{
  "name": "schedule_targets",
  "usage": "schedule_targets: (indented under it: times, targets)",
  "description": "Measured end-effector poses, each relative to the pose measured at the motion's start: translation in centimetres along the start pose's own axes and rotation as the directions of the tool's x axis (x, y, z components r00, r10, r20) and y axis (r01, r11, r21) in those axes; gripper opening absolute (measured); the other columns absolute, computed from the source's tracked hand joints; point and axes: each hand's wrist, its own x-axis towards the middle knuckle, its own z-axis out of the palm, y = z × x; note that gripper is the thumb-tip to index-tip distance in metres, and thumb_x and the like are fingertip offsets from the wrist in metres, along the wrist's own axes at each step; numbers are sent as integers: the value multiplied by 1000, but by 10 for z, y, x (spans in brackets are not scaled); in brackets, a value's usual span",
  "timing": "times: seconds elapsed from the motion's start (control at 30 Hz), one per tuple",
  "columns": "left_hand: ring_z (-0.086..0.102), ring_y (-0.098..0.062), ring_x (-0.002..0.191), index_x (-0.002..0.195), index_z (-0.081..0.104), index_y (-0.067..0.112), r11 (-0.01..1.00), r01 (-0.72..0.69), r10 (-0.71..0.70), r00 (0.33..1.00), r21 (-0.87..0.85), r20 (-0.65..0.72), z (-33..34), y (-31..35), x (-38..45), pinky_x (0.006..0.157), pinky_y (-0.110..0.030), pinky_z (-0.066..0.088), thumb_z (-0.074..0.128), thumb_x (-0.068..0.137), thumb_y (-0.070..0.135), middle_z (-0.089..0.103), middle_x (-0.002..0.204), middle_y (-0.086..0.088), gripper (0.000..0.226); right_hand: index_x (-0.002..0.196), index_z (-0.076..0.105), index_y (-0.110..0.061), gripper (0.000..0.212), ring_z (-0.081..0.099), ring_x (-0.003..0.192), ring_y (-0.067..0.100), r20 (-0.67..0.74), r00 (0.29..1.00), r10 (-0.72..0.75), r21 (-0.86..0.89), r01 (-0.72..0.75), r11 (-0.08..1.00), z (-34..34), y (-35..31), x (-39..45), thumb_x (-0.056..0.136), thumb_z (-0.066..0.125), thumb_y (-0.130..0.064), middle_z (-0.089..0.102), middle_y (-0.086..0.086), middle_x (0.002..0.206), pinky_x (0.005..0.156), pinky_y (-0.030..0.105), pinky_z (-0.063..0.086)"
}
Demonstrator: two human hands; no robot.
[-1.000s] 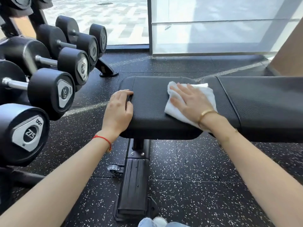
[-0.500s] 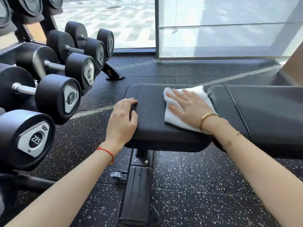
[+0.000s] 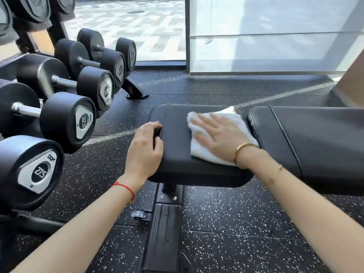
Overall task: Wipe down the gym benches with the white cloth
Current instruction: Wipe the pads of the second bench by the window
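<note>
Speckled black rubber floor [image 3: 226,223] runs up to a wall of large windows [image 3: 266,32], with pale paving visible outside. On the far left stands a rack of black dumbbells [image 3: 67,119], their silver end plates marked with numbers such as 27.5 and 32.5.

Just right of the rack, the left hand [image 3: 144,148] rests on the left end of the black padded surface [image 3: 177,154], its grip curled loosely over the pad's edge, fingers bent round the corner and thumb lying on top. A red string bracelet [image 3: 126,190] circles that wrist.

Further right, the white cloth [image 3: 214,154] lies flat on the same seat pad, toward its right side and close to the gap before the next pad. The right hand [image 3: 220,134] presses down on it with an open grip, palm flat and fingers spread and pointing left; it clasps nothing. A gold bangle [image 3: 244,148] sits at that wrist, and a thin gold chain [image 3: 275,174] lies further up the forearm.

At the far right, the longer back pad [image 3: 315,144] stretches out of view. Below the seat pad, the frame's black foot [image 3: 163,233] rests on the floor.
</note>
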Motion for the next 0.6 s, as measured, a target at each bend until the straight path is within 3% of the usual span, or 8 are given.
schedule_targets:
  times: [0.1, 0.2, 0.37, 0.47, 0.6]
  targets:
    - [44, -15, 130, 127, 55, 15, 1000, 8, -8, 1000, -1, -12, 1, 0, -1, 108, -30, 34, 46, 95, 12, 56, 136, 2, 33, 156, 8, -42, 54, 7, 153, 26, 33, 981, 190, -3, -190, 982, -8, 20, 21, 103, 12, -53, 8, -12, 166, 123, 45, 6]
    - [45, -15, 129, 126, 56, 15, 1000, 25, -25, 1000, -15, -17, 1, -2, 0, 107, -29, 34, 42, 95, 13, 56, 135, 1, 35, 157, 4, -38, 56, 4, 153, 28, 44, 972, 231, -27, -230, 973, -6, 1, 35, 103, 11, -53, 4, -11, 166, 122, 48, 4]
    - [45, -17, 130, 126, 56, 14, 1000, 9, -9, 1000, -25, 8, -2, -3, 0, 108, -24, 31, 36, 94, 12, 57, 135, -1, 38, 156, 2, -42, 62, 9, 152, 22, -2, 1000, 2, -42, -2, 999, 2, -23, -28, 98, 8, -62, 8, -14, 165, 123, 46, 8]
    - [44, -18, 131, 128, 56, 13, 1000, 15, -14, 1000, -20, 27, -2, -3, 0, 111, -25, 29, 35, 92, 13, 56, 135, -3, 41, 157, 17, -35, 71, 27, 148, 27, -109, 987, -116, -226, 89, 970, 12, -22, -77, 95, 19, -70, 27, -5, 162, 120, 48, 22]
    - [44, -20, 132, 127, 57, 10, 1000, 5, -5, 1000, -11, 21, -2, 5, -1, 115, -33, 32, 38, 92, 10, 57, 134, -6, 40, 154, 32, -27, 80, 44, 139, 31, -150, 973, -173, -420, 96, 902, 20, -26, -83, 91, 31, -77, 42, 2, 155, 112, 48, 37]
